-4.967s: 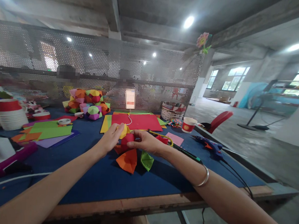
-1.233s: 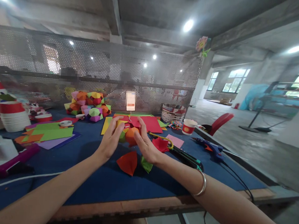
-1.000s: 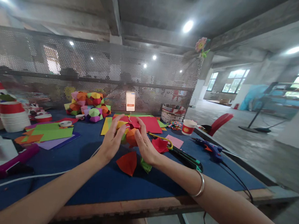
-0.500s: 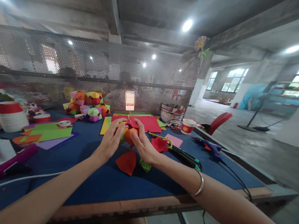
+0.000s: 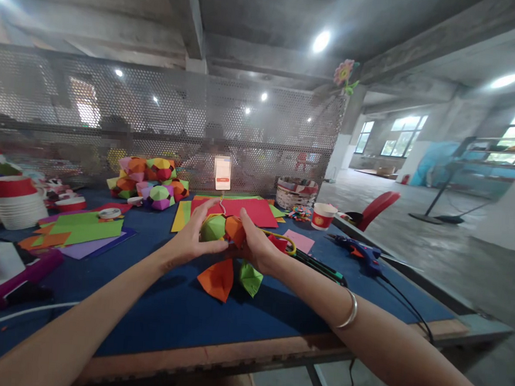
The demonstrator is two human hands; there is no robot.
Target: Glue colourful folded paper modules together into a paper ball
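Observation:
Between my two hands is a folded paper ball [image 5: 214, 227] with green and orange faces, held just above the blue tabletop. My left hand [image 5: 191, 241] is curved round its green side, thumb along the underside. My right hand [image 5: 258, 246] grips its orange side, and some of those fingers are hidden behind the ball. On the table below lie an orange folded paper piece [image 5: 217, 279] and a green folded paper piece [image 5: 250, 279]. A red folded paper piece [image 5: 277, 241] is partly covered by my right hand.
Scissors with a yellow handle [image 5: 296, 238] and a black-green cutter [image 5: 323, 268] lie to the right, by a blue glue gun [image 5: 361, 253]. Behind are red paper sheets [image 5: 256, 210], a basket [image 5: 296, 194], a paper cup [image 5: 323, 216] and a pile of finished paper balls [image 5: 160, 197].
The paper ball has been turned, so a green face now shows toward my left hand. My right hand has shifted slightly right, uncovering more of the green piece.

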